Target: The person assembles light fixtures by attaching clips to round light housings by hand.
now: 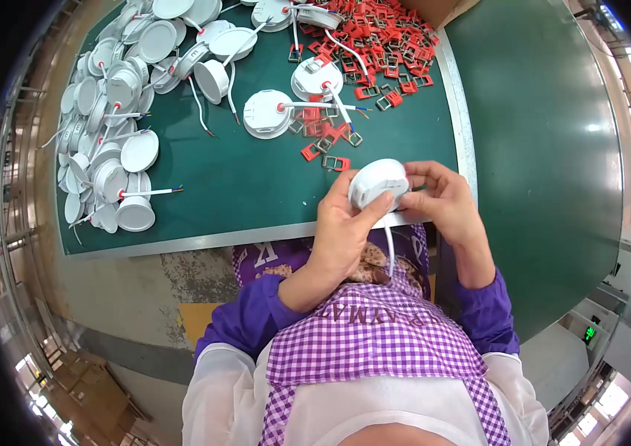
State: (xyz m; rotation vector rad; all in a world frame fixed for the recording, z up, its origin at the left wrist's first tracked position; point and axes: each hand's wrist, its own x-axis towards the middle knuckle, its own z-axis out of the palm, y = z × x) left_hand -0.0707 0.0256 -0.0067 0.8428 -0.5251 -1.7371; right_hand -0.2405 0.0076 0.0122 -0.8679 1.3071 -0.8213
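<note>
My left hand (pixel 341 230) grips a round white downlight (pixel 379 183) over the table's near edge, its thumb across the face turned toward me. From the light's underside a white cable (pixel 389 249) hangs down in front of my apron. My right hand (pixel 445 201) is closed at the light's right side, fingers bent and thumb against them. What those fingertips pinch is mostly hidden; only a trace of red shows there. Just beyond my hands lie a few red clips with metal frames (pixel 336 163). Two more white downlights (pixel 262 119) (pixel 308 78) rest face down behind them, cables out.
Many white downlights (pixel 158 41) with cables are heaped at the table's left and far left. A large pile of red clips (pixel 386 37) lies at the far side, by a cardboard box (pixel 441 9). A metal strip (pixel 458 111) borders the green table (pixel 211 186) on the right; another green surface (pixel 538 149) adjoins it.
</note>
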